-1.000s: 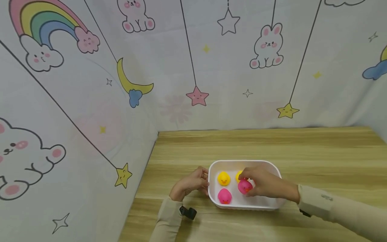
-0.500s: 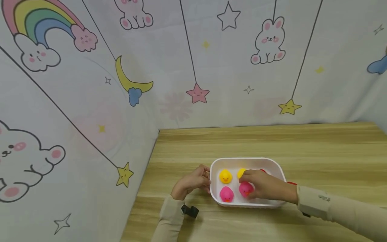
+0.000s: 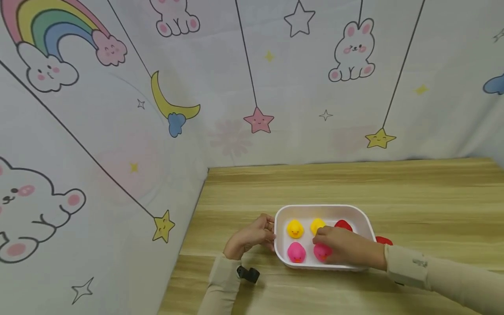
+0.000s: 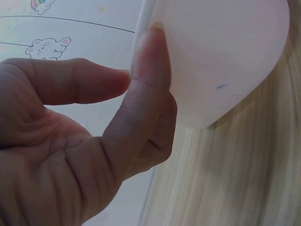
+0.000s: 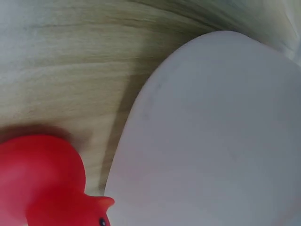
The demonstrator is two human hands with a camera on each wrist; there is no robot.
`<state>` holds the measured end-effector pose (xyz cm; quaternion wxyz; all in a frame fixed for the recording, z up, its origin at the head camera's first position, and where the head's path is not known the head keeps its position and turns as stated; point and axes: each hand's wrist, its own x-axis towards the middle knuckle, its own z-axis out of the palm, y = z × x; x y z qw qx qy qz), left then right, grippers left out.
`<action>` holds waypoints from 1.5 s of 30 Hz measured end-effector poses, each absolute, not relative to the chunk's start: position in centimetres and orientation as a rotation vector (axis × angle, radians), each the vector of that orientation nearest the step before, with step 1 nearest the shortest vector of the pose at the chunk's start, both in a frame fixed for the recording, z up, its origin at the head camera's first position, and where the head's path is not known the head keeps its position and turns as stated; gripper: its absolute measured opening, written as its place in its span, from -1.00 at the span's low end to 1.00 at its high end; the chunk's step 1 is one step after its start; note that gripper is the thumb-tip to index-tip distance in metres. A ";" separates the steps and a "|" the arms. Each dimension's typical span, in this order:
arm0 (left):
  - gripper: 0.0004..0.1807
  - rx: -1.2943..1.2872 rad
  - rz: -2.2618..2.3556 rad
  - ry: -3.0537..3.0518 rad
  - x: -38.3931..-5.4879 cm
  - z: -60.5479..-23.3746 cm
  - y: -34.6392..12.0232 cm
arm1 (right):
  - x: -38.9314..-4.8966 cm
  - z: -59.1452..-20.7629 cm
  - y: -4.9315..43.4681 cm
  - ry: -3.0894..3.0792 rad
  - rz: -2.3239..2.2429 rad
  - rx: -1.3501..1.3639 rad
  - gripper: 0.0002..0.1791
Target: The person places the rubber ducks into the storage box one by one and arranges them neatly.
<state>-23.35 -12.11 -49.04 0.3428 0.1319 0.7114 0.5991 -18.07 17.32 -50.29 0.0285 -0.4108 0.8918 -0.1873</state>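
A white plastic tray [image 3: 277, 245] holds rubber ducks. My left hand [image 3: 252, 236] grips its left end, with the thumb and a fingertip at the rim in the left wrist view. Inside the tray, my right hand [image 3: 348, 247] holds a pink rubber duck [image 3: 322, 252] low near the front wall, its fingers partly covering it. Left of that sits another pink duck [image 3: 296, 252]. Along the back are two yellow ducks, the left one [image 3: 295, 229] in full view and the other [image 3: 317, 226] partly behind my fingers. A red duck [image 3: 343, 225] shows beyond my right hand.
Outside the tray's right end, another red duck [image 3: 383, 240] stands on the wooden table [image 3: 244, 188], close to the wall in the right wrist view. A patterned white cloth [image 3: 299, 148] hangs behind the table and along its left side.
The pink duck in my right hand has come forward and slightly down, level with the other pink one. Both red ducks have come into view. My left hand stays at the tray's end.
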 end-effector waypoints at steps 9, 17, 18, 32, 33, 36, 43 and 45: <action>-0.52 0.342 1.568 1.837 -23.3 -48.9 -12.0 | -18.2 -49.6 17.7 2.792 -0.540 -1.315 -0.53; -0.51 0.340 1.562 1.850 -23.3 -49.0 -12.1 | -18.5 -47.8 18.8 2.725 -0.705 -1.221 -0.44; -0.50 0.335 1.562 1.852 -23.3 -49.0 -12.1 | -18.4 -47.5 19.0 2.708 -0.730 -1.171 -0.43; -0.49 0.309 1.576 1.833 -23.3 -48.9 -12.1 | -17.4 -45.3 23.0 2.841 -1.007 -0.821 -0.42; -0.49 0.315 1.576 1.836 -23.3 -48.9 -12.2 | -17.3 -45.2 23.3 2.851 -1.024 -0.789 -0.41; -0.49 0.309 1.576 1.840 -23.3 -49.0 -12.3 | -17.0 -44.9 24.1 2.884 -1.061 -0.709 -0.40; -0.46 0.316 1.569 1.833 -23.3 -49.0 -12.2 | -16.0 -45.7 26.4 2.982 -1.117 -0.512 -0.39; -0.46 0.320 1.571 1.832 -23.3 -48.9 -12.2 | -15.6 -46.2 27.1 2.983 -1.159 -0.451 -0.40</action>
